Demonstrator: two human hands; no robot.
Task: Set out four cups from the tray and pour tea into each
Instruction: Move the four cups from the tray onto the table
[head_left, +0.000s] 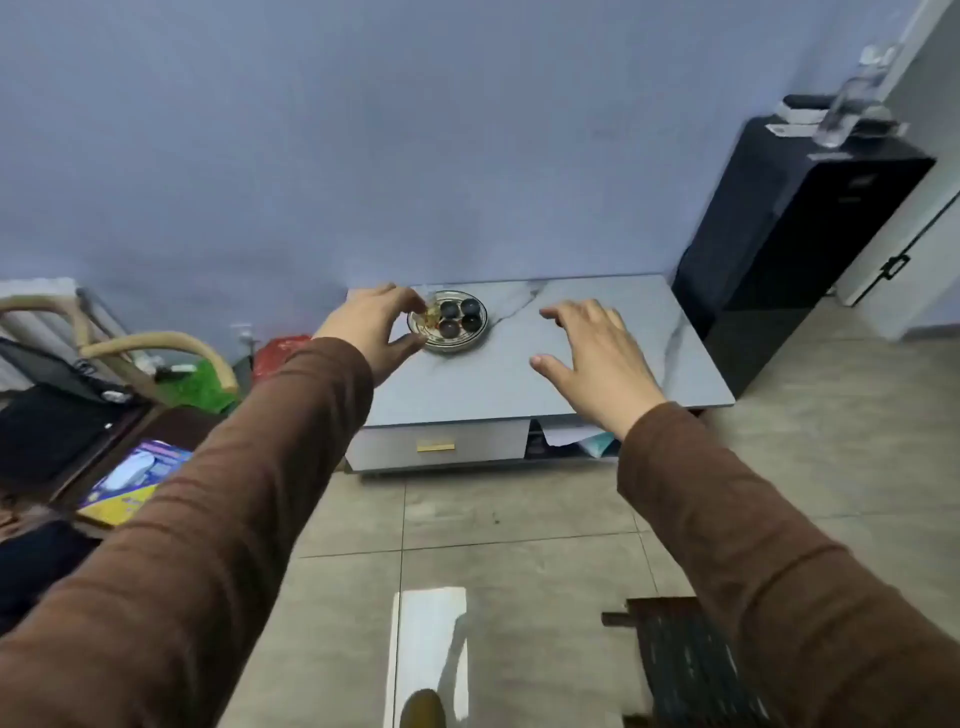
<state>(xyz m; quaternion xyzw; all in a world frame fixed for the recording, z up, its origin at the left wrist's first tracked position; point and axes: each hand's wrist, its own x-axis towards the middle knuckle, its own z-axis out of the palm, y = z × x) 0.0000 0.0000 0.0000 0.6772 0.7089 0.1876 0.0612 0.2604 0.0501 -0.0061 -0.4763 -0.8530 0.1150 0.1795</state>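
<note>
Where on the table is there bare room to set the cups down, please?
The table is bare from the tray rightward to its right edge, under the open right hand, and along the near edge. It is crowded only at the far-left corner, where the left hand reaches the tray's four cups.

You are in a home living room: a low marble-look coffee table (545, 364) with a drawer stands against a plain blue wall (363, 130) on a tiled floor (519, 519). A rattan chair (156, 348) sits off its left edge, a black cabinet (789, 228) by its far right corner.
</note>
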